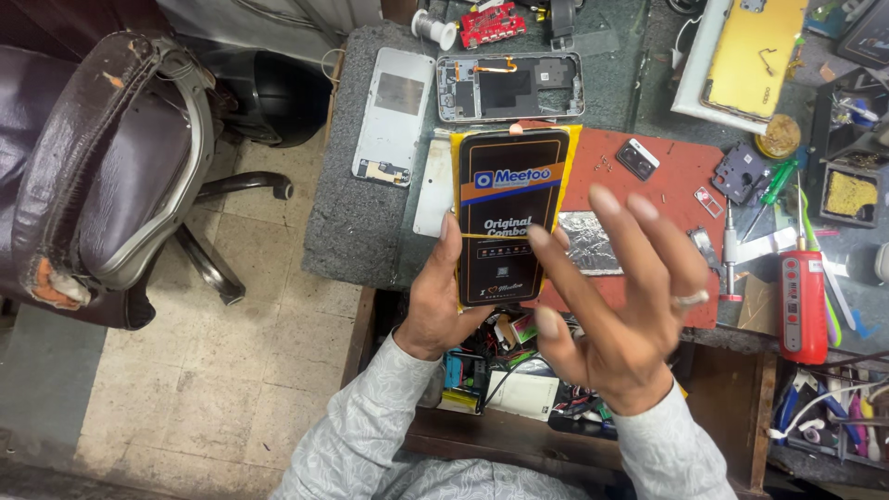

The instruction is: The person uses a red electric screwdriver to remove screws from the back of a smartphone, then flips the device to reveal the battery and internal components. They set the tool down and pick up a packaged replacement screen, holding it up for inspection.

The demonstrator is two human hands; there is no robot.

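The left hand holds a flat black and yellow packet upright by its lower left edge, thumb along the side and fingers behind it; the grip is clenched on the packet. The packet hangs just above the near edge of the counter, in front of a red mat. The right hand is raised beside the packet, palm turned inward, fingers spread and grasping nothing; its fingertips are close to the packet's right edge, but I cannot tell whether they touch it. A ring sits on one finger of that hand.

On the counter behind the packet lies an opened phone body with its insides showing, and to its left a pale back cover. A small square of foil rests on the red mat, partly hidden by the right hand's fingers. Farther right stand a red handled tool and a green screwdriver. At the top right a yellow phone back lies on a white tray.

Below the hands an open drawer holds mixed small parts and cables. To the left, on the tiled floor, stands a worn brown office chair.
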